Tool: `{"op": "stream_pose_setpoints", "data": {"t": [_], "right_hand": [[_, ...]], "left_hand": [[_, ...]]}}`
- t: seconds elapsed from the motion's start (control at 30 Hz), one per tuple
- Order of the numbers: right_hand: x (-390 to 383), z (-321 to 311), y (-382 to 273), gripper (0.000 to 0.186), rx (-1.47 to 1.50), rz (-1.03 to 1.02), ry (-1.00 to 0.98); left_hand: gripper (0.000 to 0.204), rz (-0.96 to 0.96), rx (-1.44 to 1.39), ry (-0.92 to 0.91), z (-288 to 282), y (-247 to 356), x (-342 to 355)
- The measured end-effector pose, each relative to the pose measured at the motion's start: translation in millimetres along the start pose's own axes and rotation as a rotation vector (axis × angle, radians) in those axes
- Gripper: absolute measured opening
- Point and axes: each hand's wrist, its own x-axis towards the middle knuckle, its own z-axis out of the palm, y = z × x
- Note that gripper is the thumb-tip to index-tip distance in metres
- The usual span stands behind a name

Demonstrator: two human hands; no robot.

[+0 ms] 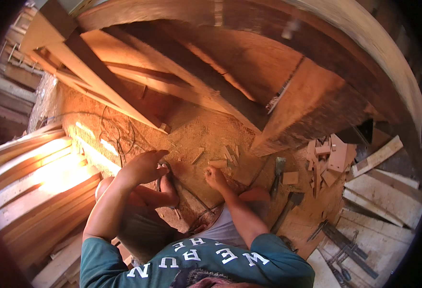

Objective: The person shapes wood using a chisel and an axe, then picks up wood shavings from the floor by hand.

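Observation:
My left hand [145, 168] is raised over my bent leg, its fingers stretched out toward the right and its thumb apart. Nothing shows in it. Lower and to its right, my right hand [215, 177] is closed, its fingers curled. Whatever it may hold is hidden. Just beyond its knuckles lies a small wood block [218, 163]; I cannot tell whether they touch. Several thin wood offcuts [228, 153] lie on the dusty floor a little farther off. To the right of my right forearm are a broad-bladed chisel [279, 168] and a hammer-like tool [294, 198] with a long handle.
A large wooden frame [211, 91] with heavy slanting beams stands across the far side. Stacked planks [43, 192] line the left. Several scrap pieces [333, 156], boards [383, 199] and metal clamps [347, 249] lie at the right. A dark cable [119, 139] curls over the sawdust.

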Motion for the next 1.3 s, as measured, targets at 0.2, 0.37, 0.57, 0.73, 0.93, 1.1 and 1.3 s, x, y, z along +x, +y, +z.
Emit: {"op": "stream_pose_setpoints", "data": {"t": [0.2, 0.37, 0.57, 0.73, 0.93, 1.1, 1.3], "right_hand": [[66.1, 17.3, -33.5, 0.029, 0.120, 0.039, -0.072], [104.3, 30.6, -79.2, 0.033, -0.195, -0.076, -0.025], [81.8, 25.2, -93.2, 0.028, -0.404, -0.161, -0.946], [132.7, -44.7, -223.1, 0.028, -0.395, 0.135, -0.480], [344.0, -45.5, -300.4, 0.033, -0.664, -0.793, 0.339], [421.1, 13.6, -355.4, 0.046, -1.077, -0.860, 0.095], [430.3, 83.8, -398.0, 0.066, -1.450, -0.820, -0.140]], "left_hand": [[0.054, 0.209, -0.027, -0.065, 12.0, 8.5, -15.6], [0.052, 0.340, 0.034, -0.065, 33.0, -8.6, -16.3], [0.039, 0.433, 0.173, -0.087, 27.0, -15.2, -37.5], [0.029, 0.574, 0.007, 0.126, 37.3, -31.8, -74.7], [0.029, 0.546, -0.121, -0.048, 27.4, -47.3, -84.6], [0.027, 0.432, -0.143, 0.280, 37.7, -68.5, -80.9], [0.027, 0.433, -0.050, 0.501, 18.6, -121.8, -76.9]]}}
